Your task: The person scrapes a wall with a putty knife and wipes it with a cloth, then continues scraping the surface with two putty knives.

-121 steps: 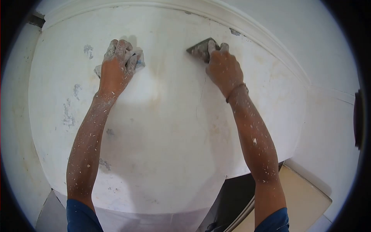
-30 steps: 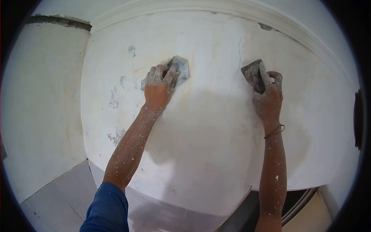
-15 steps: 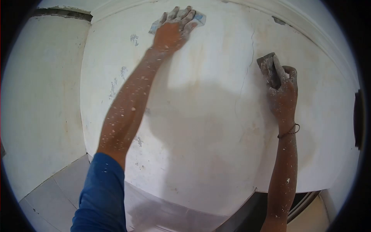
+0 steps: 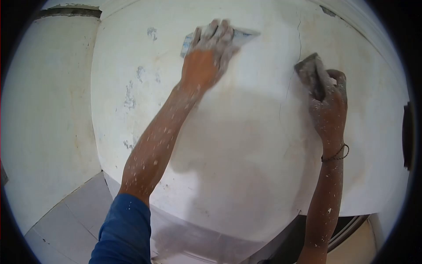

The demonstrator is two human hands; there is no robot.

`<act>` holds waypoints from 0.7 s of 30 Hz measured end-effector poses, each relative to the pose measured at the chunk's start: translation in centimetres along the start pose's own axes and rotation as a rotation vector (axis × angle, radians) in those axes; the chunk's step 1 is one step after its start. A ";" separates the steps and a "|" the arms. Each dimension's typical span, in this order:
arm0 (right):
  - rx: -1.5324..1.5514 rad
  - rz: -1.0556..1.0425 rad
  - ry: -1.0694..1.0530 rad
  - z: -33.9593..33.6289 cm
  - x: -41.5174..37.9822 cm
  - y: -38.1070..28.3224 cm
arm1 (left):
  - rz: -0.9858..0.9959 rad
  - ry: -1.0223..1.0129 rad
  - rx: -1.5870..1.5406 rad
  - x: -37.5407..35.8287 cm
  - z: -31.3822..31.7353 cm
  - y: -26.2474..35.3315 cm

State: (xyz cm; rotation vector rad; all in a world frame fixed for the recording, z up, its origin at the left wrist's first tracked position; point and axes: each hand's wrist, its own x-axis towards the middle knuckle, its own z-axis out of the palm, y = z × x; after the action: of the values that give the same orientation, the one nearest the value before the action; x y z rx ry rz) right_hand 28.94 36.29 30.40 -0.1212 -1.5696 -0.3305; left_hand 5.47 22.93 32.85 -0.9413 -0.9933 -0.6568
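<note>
My left hand (image 4: 204, 61), dusted white and blurred at the fingers, lies over a sheet of sandpaper (image 4: 245, 36) on the upper wall. The sheet's pale, blue-marked corners stick out on both sides of the fingers. My right hand (image 4: 329, 97) grips a putty knife (image 4: 307, 68) with a dark, caked blade pointing up and left. Its thumb runs along the blade and the other fingers curl behind. Both hands are in front of the white wall (image 4: 246, 141), where a thin crack (image 4: 289, 86) runs just left of the knife.
Grey chipped patches (image 4: 129, 94) mark the wall on the left. A side wall (image 4: 57, 110) meets it at a corner, with grey tiles (image 4: 74, 220) below. At the bottom right is a dark opening (image 4: 285, 237) with a curved frame. A moulding (image 4: 351, 31) runs along the top right.
My left hand has slid down the wall with the sandpaper, and more of the sheet shows at its right. The right hand keeps its grip on the putty knife. The view has shifted slightly.
</note>
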 end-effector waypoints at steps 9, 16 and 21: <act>-0.130 -0.319 -0.197 1.8 -1.7 -3.5 | 0.179 -0.171 -0.109 -3.0 -2.5 -2.3; -0.303 -0.479 -0.530 -0.9 -1.2 -5.5 | 0.340 -0.087 0.097 -0.6 -2.6 -4.2; -0.452 -0.433 -0.635 -2.3 -2.6 -5.8 | 0.351 -0.053 0.081 -0.9 -1.2 -5.6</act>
State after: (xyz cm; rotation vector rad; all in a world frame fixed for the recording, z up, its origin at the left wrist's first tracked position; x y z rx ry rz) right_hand 29.60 30.44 27.05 -0.2538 -2.1230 -1.0676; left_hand 0.99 19.34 33.67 -1.0338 -0.8663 -0.2968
